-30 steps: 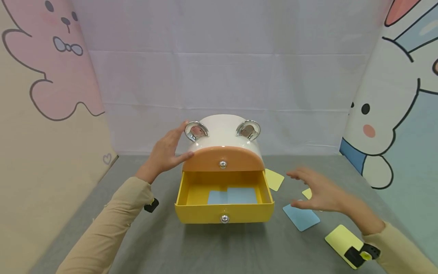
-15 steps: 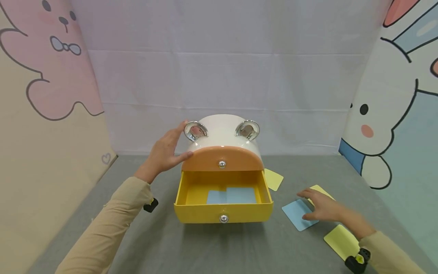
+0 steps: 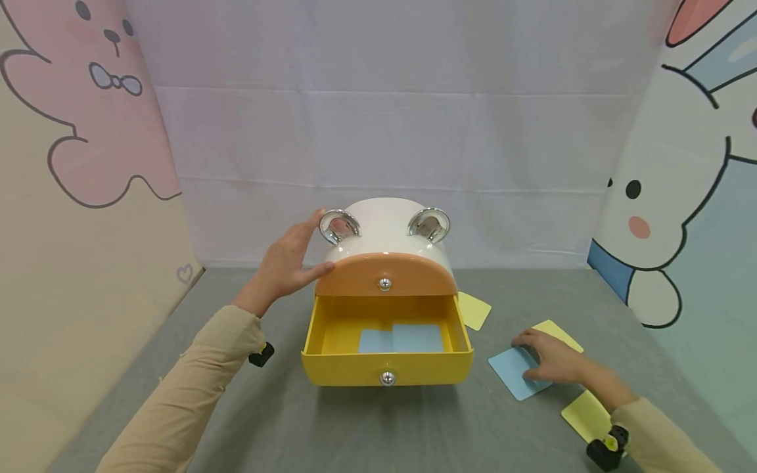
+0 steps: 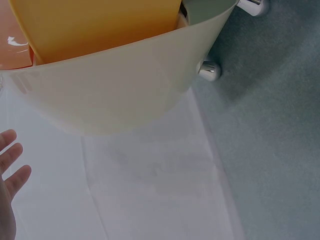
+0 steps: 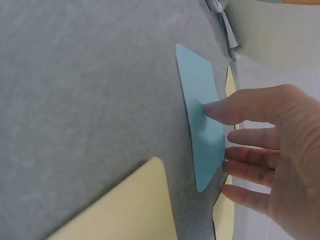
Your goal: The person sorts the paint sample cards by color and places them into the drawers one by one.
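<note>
Left hand (image 3: 288, 263) rests flat, fingers spread, against the white rounded plastic cabinet (image 3: 387, 240); its yellow bottom drawer (image 3: 387, 341) stands open. Right hand (image 3: 552, 361) presses relaxed fingertips on the blue rounded card (image 3: 513, 372) on the grey table (image 3: 378, 427).

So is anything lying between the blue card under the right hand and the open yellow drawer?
Nothing visible. The right hand rests on the blue card, and only bare grey table separates it from the open yellow drawer.
</note>
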A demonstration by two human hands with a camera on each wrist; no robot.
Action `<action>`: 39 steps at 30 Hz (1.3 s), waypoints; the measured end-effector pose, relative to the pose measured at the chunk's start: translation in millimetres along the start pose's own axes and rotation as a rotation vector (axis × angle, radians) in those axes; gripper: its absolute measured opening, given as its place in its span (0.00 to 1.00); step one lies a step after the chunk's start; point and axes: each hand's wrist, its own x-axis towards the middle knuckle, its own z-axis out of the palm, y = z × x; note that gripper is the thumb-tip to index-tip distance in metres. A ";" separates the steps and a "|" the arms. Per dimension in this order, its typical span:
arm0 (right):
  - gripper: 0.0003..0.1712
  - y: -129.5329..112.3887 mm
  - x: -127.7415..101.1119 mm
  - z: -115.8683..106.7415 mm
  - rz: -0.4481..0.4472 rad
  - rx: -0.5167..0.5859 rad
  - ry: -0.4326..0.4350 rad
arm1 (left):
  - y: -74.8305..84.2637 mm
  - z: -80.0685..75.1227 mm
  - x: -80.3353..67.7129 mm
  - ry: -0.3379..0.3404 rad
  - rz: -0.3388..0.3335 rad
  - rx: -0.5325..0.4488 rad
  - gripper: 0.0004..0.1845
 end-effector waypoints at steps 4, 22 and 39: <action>0.27 -0.6 -0.2 -1.7 0.019 0.016 -0.008 | 0.4 0.0 0.1 0.001 0.000 0.001 0.49; 0.09 11.5 -11.1 -28.3 -0.087 0.456 -0.048 | 2.4 -0.8 0.3 0.005 0.003 0.005 0.49; 0.09 -10.5 -7.0 -95.8 -0.125 0.446 0.087 | 2.0 -0.3 0.7 -0.004 -0.003 0.005 0.49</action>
